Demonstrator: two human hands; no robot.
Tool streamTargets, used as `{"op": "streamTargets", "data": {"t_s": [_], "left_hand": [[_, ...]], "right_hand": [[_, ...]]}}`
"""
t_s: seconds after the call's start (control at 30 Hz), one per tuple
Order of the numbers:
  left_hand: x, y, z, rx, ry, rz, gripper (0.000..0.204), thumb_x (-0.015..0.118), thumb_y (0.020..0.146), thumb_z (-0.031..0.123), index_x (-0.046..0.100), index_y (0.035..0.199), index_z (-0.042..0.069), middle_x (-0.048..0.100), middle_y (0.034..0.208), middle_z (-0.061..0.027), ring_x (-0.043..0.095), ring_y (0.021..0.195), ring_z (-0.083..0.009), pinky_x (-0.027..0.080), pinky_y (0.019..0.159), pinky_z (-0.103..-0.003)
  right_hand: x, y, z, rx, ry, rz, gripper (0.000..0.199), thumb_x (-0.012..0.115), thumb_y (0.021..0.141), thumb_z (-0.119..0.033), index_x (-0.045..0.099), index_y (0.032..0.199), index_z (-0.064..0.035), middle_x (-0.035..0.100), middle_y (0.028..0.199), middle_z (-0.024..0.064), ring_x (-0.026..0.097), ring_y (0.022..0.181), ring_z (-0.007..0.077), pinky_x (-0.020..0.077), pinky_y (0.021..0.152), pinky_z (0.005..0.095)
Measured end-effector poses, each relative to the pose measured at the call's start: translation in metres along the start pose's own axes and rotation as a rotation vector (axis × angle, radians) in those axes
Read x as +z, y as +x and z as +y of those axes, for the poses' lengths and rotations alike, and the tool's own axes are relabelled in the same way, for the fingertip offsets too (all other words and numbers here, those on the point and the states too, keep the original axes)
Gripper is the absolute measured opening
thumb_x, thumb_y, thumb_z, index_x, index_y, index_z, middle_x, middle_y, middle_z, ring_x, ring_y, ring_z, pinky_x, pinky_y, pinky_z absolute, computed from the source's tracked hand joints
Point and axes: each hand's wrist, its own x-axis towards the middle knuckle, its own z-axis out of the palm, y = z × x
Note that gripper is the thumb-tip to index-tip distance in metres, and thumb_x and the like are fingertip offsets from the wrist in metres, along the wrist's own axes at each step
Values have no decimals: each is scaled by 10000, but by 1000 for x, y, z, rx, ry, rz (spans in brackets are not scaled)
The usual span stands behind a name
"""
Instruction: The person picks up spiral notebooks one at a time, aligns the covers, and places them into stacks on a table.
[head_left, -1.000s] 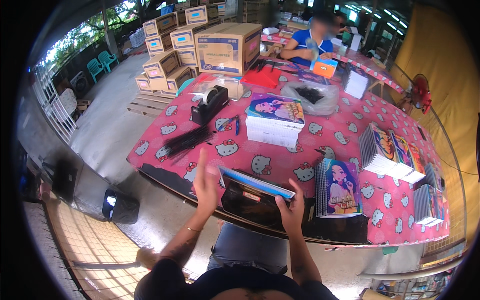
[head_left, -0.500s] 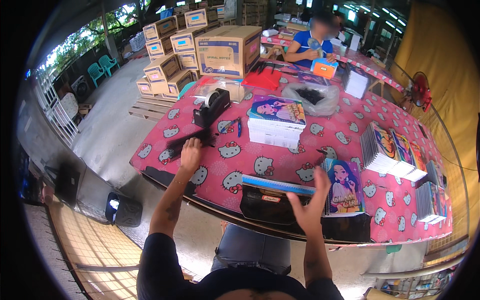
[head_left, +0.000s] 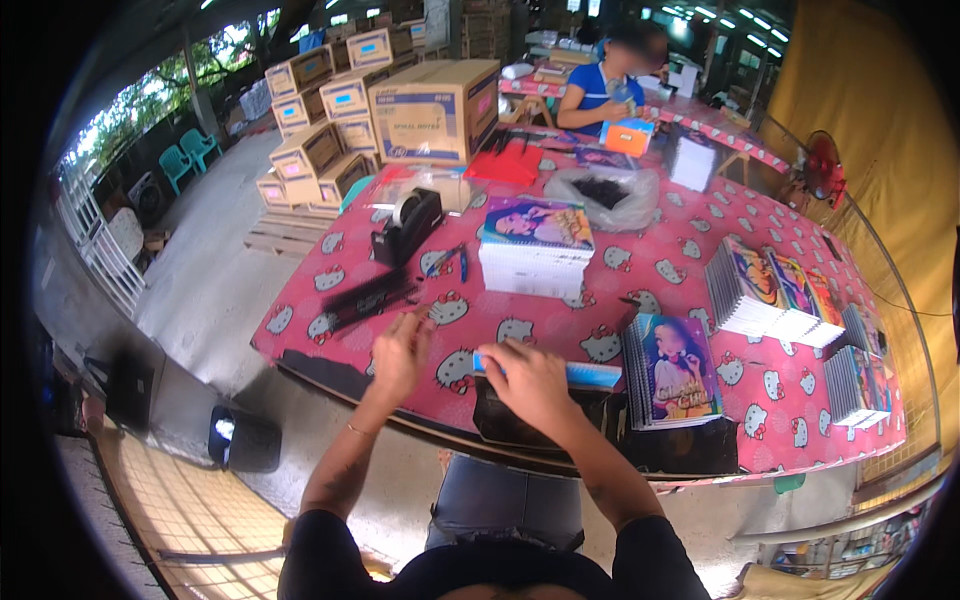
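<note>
Pink tbl (head_left: 575, 318): L hand (head_left: 402, 352) curled, R hand (head_left: 530, 382) palm-down over notebk (head_left: 597, 376).

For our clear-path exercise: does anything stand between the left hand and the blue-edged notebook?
Nothing visible stands between the left hand and the left end of the notebook, only pink tablecloth; the right hand covers part of the notebook.
</note>
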Motion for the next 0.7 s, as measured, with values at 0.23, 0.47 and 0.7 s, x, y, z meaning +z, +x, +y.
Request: {"op": "streamTargets", "data": {"t_s": [0.23,0.47,0.7], "left_hand": [[1,-43,58,45,-329,16,232,728,919,66,712,1136,-18,706,899,-132,643,710,-192,515,641,-314],[6,-41,59,-47,-331,13,143,729,936,100,732,1017,-17,717,809,-123,668,643,-172,503,578,-302],[6,-31,63,-144,-202,-87,149,685,974,130,693,925,-11,654,627,-117,641,539,-157,467,510,-303]], "right_hand": [[-1,1,0,-21,29,5,86,688,901,-171,671,961,-112,672,800,68,679,683,288,536,613,404],[-2,2,0,-22,36,-9,80,683,910,-167,667,963,-109,674,798,69,677,682,285,530,626,404],[1,-2,-3,-32,-36,49,93,693,892,-182,638,934,-121,640,776,59,668,670,278,522,616,398]]}}
